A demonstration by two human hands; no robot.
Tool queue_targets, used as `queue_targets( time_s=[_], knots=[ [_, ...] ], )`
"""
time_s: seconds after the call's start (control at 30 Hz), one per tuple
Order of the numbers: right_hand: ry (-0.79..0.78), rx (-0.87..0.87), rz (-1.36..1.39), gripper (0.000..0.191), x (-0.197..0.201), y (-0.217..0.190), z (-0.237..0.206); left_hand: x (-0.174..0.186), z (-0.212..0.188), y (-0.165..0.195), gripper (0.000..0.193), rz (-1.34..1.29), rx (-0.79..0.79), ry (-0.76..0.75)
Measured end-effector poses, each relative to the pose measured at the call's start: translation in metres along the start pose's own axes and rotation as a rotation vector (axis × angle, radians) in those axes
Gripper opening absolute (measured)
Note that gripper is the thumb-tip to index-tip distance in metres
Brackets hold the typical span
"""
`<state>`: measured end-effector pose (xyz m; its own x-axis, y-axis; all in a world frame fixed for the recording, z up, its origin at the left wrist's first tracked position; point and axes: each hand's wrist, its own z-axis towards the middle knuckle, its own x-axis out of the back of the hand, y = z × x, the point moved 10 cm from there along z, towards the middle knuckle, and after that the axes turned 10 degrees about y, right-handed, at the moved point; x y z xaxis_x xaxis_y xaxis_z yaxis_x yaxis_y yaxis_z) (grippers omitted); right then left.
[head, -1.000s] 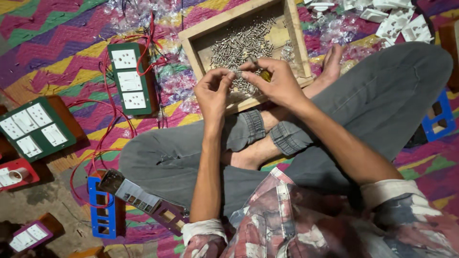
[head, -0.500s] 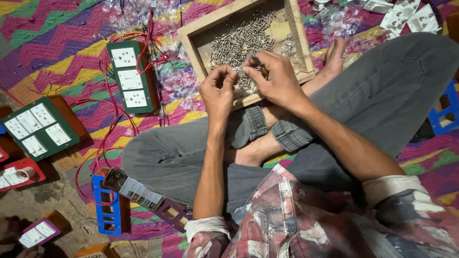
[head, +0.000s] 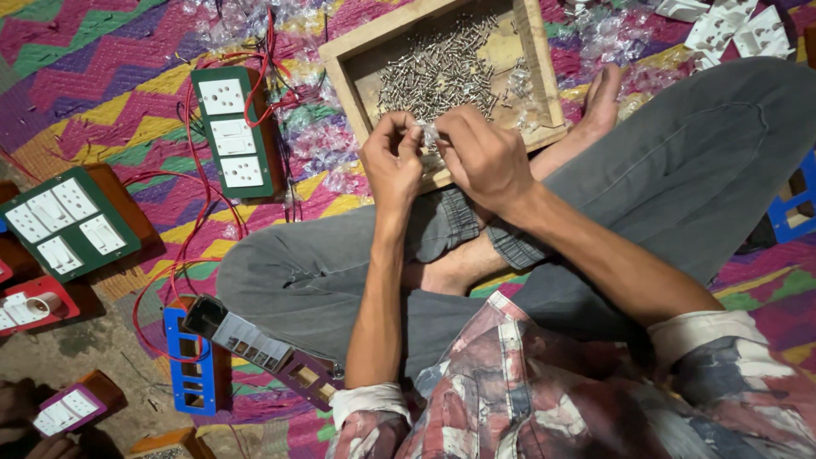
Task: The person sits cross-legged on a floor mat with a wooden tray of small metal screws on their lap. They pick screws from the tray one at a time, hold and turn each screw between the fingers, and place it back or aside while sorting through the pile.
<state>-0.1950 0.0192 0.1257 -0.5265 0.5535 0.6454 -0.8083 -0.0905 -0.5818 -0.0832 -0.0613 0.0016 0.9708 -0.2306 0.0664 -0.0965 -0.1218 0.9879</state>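
Note:
I sit cross-legged in grey trousers on a colourful woven mat. A shallow wooden tray (head: 544, 81) lies in front of my feet, holding a heap of small metal screws (head: 433, 76). Both hands meet over the tray's near edge. My left hand (head: 391, 161) and my right hand (head: 484, 153) pinch a small clear plastic packet (head: 427, 136) between their fingertips. What is inside the packet is too small to tell.
A green switch board (head: 231, 129) with white sockets and red wires (head: 191, 212) lies left of the tray. Another green board (head: 64, 228), red, purple and blue boards lie at the left. Clear plastic packets (head: 327, 140) litter the mat. White parts (head: 731, 34) lie top right.
My hands have drawn slightly back from the screw heap toward the tray's near edge, still working together on the small packet. The camera view has shifted a little.

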Motion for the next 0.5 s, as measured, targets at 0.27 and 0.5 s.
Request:
queue_targets(
  time_s=[0.27,0.5],
  knots=[
    [-0.336,-1.112,0.854,0.018,-0.053,0.087,-0.045,-0.017,-0.009,0.005,0.003,-0.212,-0.014,-0.275],
    [0.024,-0.19,0.105,0.017,0.003,0.027,-0.001,-0.02,-0.005,-0.016,0.004,-0.324,0.174,-0.18]
  ],
)
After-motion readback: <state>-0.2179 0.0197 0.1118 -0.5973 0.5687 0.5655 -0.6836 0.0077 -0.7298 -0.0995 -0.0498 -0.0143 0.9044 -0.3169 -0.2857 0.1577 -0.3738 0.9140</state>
